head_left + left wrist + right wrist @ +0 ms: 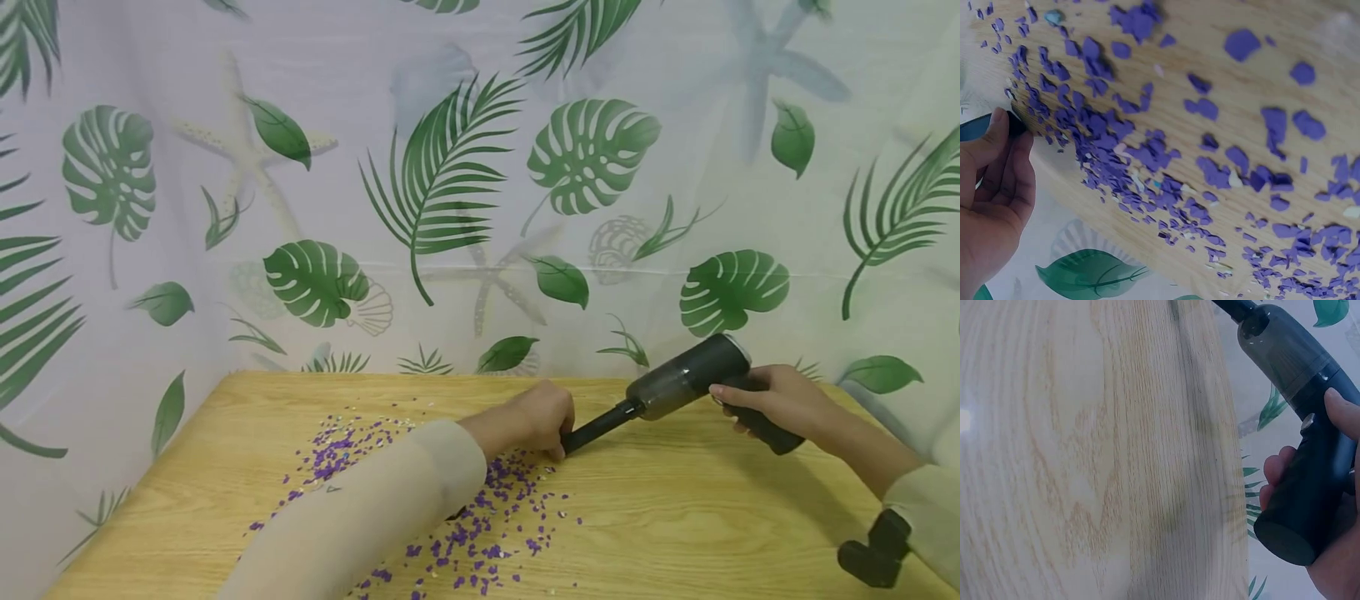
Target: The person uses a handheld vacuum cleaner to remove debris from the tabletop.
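A black handheld vacuum cleaner [678,379] with a clear dust cup is held above the table by my right hand [787,400], whose fingers wrap its handle. In the right wrist view the thumb lies along the vacuum's body [1310,469], near a small button. My left hand [536,417] pinches the tip of the long narrow nozzle [600,429], thumb and fingers curled round it, as the left wrist view also shows. Purple paper scraps [495,492] lie scattered beside and below the left hand, with a few white and teal bits [1054,17] among them.
The light wooden table [675,525] ends at a hanging cloth [465,350] printed with green leaves and shells. More purple scraps [330,454] spread left of the left forearm, which hides part of the pile. A black strap mount [873,550] sits at the right wrist.
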Tool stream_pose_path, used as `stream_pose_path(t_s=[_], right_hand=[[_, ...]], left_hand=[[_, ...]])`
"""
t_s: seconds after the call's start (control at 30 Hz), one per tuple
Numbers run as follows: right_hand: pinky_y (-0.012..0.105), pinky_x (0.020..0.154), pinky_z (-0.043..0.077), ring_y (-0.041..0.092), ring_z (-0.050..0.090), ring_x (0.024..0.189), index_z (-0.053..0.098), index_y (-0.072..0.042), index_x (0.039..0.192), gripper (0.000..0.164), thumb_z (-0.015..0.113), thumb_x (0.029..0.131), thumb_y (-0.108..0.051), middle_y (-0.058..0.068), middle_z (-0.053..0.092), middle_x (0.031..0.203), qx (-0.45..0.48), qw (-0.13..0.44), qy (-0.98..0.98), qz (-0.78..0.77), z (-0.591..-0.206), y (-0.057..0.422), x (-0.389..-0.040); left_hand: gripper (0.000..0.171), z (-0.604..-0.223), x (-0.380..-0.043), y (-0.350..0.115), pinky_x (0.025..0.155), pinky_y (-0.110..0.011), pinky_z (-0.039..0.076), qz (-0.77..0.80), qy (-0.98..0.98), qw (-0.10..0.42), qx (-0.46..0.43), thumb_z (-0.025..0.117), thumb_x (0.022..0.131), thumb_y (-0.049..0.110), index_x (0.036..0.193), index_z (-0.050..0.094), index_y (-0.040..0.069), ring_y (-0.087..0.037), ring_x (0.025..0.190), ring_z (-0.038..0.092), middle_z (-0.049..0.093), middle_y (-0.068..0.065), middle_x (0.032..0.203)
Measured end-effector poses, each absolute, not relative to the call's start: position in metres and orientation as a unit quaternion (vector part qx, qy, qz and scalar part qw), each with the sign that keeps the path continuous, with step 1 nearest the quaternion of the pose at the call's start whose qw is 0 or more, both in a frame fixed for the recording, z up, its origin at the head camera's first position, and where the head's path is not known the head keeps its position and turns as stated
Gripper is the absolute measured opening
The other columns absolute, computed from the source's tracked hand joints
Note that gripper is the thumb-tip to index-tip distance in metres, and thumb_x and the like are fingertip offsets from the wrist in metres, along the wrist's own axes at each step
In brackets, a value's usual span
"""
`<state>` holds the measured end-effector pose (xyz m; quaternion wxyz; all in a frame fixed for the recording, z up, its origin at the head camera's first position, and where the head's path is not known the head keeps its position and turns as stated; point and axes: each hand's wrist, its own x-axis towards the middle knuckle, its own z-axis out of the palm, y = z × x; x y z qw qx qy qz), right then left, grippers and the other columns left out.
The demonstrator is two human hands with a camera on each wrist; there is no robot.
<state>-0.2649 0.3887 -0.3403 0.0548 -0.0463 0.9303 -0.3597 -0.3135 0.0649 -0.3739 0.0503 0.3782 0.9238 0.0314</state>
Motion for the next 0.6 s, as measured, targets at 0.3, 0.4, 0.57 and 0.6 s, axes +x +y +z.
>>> stream_pose_path(t_s=[0.3,0.4,0.57,0.6], right_hand=[[0.033,0.062,0.057,0.022,0.072,0.072,0.063,0.008,0.103,0.047,0.054,0.103,-0.038,0.009,0.070,0.084,-0.067,0.057,0.941,-0.326,-0.338,0.389,-0.266],[0.033,0.063,0.057,0.022,0.071,0.072,0.063,0.008,0.104,0.046,0.054,0.103,-0.037,0.008,0.070,0.085,-0.071,0.068,0.940,-0.326,-0.338,0.391,-0.270],[0.034,0.064,0.058,0.022,0.071,0.073,0.063,0.009,0.107,0.046,0.053,0.103,-0.036,0.009,0.070,0.087,-0.080,0.090,0.936,-0.330,-0.341,0.392,-0.275],[0.035,0.064,0.058,0.022,0.071,0.073,0.063,0.009,0.107,0.046,0.053,0.103,-0.036,0.010,0.070,0.087,-0.083,0.095,0.935,-0.332,-0.342,0.391,-0.275]], left_hand=[[0.020,-0.371,-0.293,0.066,0.058,-0.014,0.048,0.026,0.920,0.070,0.385,0.089,0.075,0.031,0.075,0.076,0.015,-0.004,0.064,0.059,0.068,0.008,0.069],[0.021,-0.371,-0.284,0.067,0.057,-0.014,0.047,0.025,0.924,0.068,0.376,0.089,0.075,0.032,0.073,0.076,0.016,-0.003,0.062,0.058,0.066,0.009,0.066],[0.022,-0.370,-0.269,0.068,0.057,-0.013,0.047,0.026,0.938,0.066,0.341,0.092,0.070,0.031,0.072,0.075,0.016,-0.003,0.060,0.057,0.066,0.009,0.066],[0.023,-0.370,-0.266,0.068,0.057,-0.012,0.048,0.024,0.940,0.065,0.333,0.093,0.069,0.032,0.072,0.075,0.017,-0.002,0.060,0.057,0.066,0.010,0.065]])
